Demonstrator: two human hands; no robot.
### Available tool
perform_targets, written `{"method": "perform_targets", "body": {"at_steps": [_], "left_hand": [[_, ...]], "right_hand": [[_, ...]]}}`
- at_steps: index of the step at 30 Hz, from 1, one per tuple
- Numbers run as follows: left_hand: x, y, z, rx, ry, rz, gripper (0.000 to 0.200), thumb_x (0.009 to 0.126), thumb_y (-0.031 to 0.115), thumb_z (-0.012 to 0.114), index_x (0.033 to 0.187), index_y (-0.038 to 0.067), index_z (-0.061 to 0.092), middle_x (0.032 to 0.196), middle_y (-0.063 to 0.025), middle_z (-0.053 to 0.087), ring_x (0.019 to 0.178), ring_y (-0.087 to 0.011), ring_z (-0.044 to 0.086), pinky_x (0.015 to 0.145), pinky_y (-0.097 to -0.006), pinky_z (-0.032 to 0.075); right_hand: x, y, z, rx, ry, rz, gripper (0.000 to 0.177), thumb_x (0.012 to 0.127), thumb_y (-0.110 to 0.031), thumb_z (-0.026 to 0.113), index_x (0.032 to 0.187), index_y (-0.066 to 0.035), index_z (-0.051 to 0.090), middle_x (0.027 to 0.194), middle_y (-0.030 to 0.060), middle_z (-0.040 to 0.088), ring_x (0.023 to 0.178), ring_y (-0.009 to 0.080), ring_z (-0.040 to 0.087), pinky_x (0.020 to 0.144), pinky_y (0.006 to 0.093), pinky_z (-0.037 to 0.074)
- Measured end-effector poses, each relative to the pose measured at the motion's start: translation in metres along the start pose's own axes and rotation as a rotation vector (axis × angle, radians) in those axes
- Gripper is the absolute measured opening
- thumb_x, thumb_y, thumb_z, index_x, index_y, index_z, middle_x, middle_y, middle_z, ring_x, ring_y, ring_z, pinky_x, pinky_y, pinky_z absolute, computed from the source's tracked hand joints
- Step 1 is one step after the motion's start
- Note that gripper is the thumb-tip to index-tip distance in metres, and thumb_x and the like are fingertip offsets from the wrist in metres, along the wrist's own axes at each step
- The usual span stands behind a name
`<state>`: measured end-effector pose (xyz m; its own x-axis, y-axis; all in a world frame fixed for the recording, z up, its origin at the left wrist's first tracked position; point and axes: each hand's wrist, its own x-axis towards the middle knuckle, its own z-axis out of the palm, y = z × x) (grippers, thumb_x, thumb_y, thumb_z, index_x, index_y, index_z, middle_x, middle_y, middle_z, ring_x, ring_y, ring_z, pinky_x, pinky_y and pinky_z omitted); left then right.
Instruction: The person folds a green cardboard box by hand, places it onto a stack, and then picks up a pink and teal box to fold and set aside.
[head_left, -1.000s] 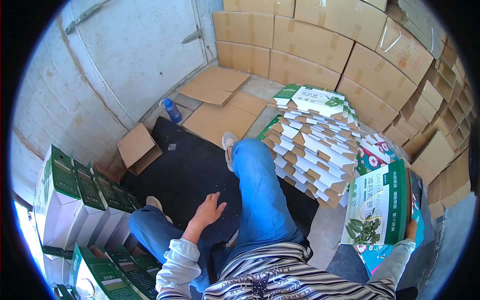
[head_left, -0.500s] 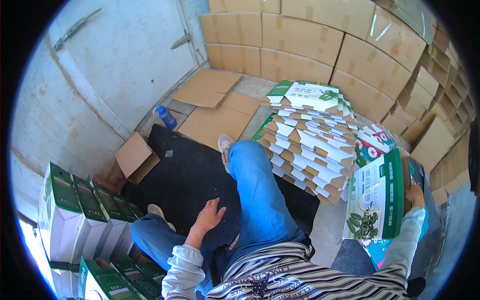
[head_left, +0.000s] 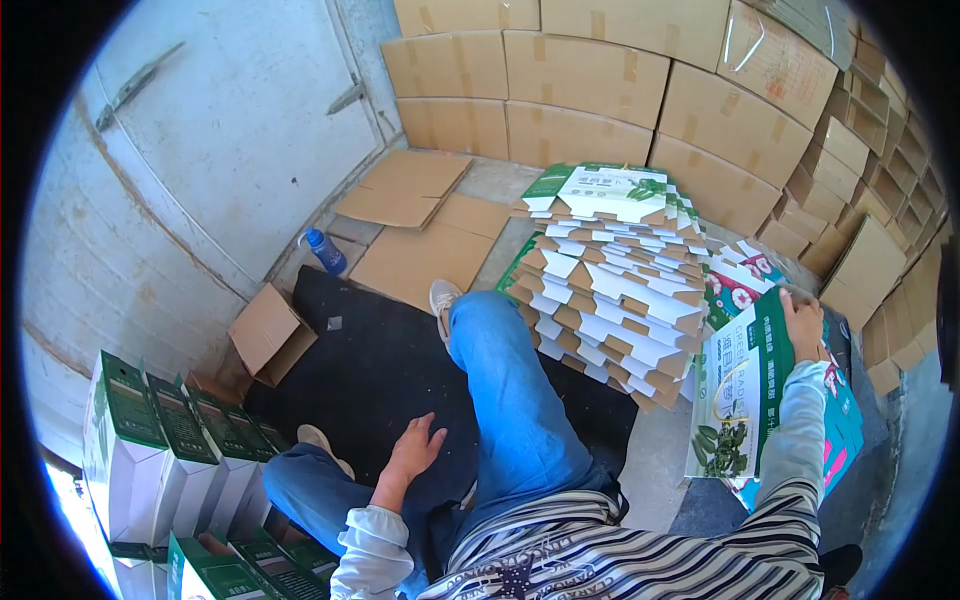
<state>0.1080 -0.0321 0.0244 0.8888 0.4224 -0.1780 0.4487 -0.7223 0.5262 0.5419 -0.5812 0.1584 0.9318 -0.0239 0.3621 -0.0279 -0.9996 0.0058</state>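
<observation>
My right hand (head_left: 803, 326) is on the upper right edge of a green and white radish carton (head_left: 735, 395), its fingers curled over the green top. The carton stands tilted at my right side, its printed front towards me. Over the black mat (head_left: 370, 350), my left hand (head_left: 415, 448) hangs with fingers spread and holds nothing. Beyond the carton lies a tall stack of flattened green and white cartons (head_left: 610, 290). Teal and pink printed cardboard (head_left: 842, 425) lies under and beside the carton.
Several formed green cartons (head_left: 135, 450) stand in rows at my left. An open brown box (head_left: 272, 335), a blue bottle (head_left: 326, 252) and flat brown cardboard (head_left: 405, 188) lie near the white wall. Sealed brown boxes (head_left: 585, 90) are piled along the back.
My right hand has shifted up and inward, from the carton's brown open side onto its green top edge. That brown side no longer shows. My left hand stays nearly still.
</observation>
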Motion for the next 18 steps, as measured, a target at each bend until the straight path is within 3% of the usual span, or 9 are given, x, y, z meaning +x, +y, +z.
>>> {"method": "perform_targets", "body": {"at_steps": [1,4,7,10,13,18], "left_hand": [[-0.001,0.0,0.001,0.003,0.003,0.0,0.051,0.089,0.033,0.052,0.126,-0.002,0.046,0.121,-0.0241,0.051,0.112,-0.0379,0.05,0.094,-0.0417,0.042],[-0.002,0.0,0.003,0.005,-0.016,-0.013,0.051,0.089,0.033,0.052,0.126,-0.002,0.046,0.121,-0.0241,0.051,0.112,-0.0378,0.051,0.094,-0.0416,0.042],[0.0,-0.005,0.007,0.027,-0.017,-0.017,0.05,0.089,0.033,0.052,0.125,-0.001,0.046,0.12,-0.024,0.052,0.112,-0.0376,0.051,0.094,-0.0416,0.042],[-0.001,-0.004,0.006,0.022,-0.011,-0.021,0.05,0.089,0.033,0.052,0.125,-0.001,0.047,0.118,-0.0237,0.053,0.111,-0.0376,0.052,0.093,-0.0417,0.042],[-0.002,-0.004,0.006,0.035,0.001,-0.02,0.05,0.089,0.033,0.051,0.124,-0.002,0.047,0.117,-0.0237,0.054,0.109,-0.0378,0.053,0.092,-0.0418,0.043],[0.0,-0.006,0.007,0.033,-0.007,0.015,0.05,0.09,0.033,0.051,0.125,-0.002,0.046,0.118,-0.0244,0.053,0.11,-0.0381,0.052,0.094,-0.0412,0.042]], "right_hand": [[0.008,0.004,0.014,-0.017,0.05,-0.006,0.062,0.079,-0.06,0.054,0.111,-0.007,0.063,0.1,0.0186,0.064,0.095,0.0359,0.059,0.085,0.0405,0.046],[0.008,-0.011,-0.001,0.764,-0.423,0.268,0.044,0.078,-0.043,0.062,0.095,-0.003,0.065,0.082,0.0107,0.066,0.07,0.0267,0.063,0.066,0.0358,0.051],[0.035,0.025,0.065,1.11,-0.563,0.437,0.026,0.078,-0.027,0.061,0.088,-0.004,0.064,0.073,0.0048,0.064,0.054,0.02,0.058,0.053,0.0328,0.048],[0.046,0.039,0.073,1.047,-0.608,0.386,0.02,0.076,-0.017,0.056,0.092,-0.006,0.061,0.075,0.0058,0.062,0.059,0.0194,0.058,0.055,0.0335,0.047],[0.044,0.059,0.077,1.116,-0.613,0.229,0.027,0.075,-0.015,0.056,0.1,-0.005,0.058,0.079,0.0067,0.062,0.064,0.0185,0.059,0.059,0.0325,0.047],[0.014,0.117,0.069,0.987,-0.393,0.135,0.031,0.073,-0.009,0.052,0.103,-0.002,0.055,0.082,0.0059,0.06,0.07,0.0161,0.056,0.064,0.0298,0.046]]}}
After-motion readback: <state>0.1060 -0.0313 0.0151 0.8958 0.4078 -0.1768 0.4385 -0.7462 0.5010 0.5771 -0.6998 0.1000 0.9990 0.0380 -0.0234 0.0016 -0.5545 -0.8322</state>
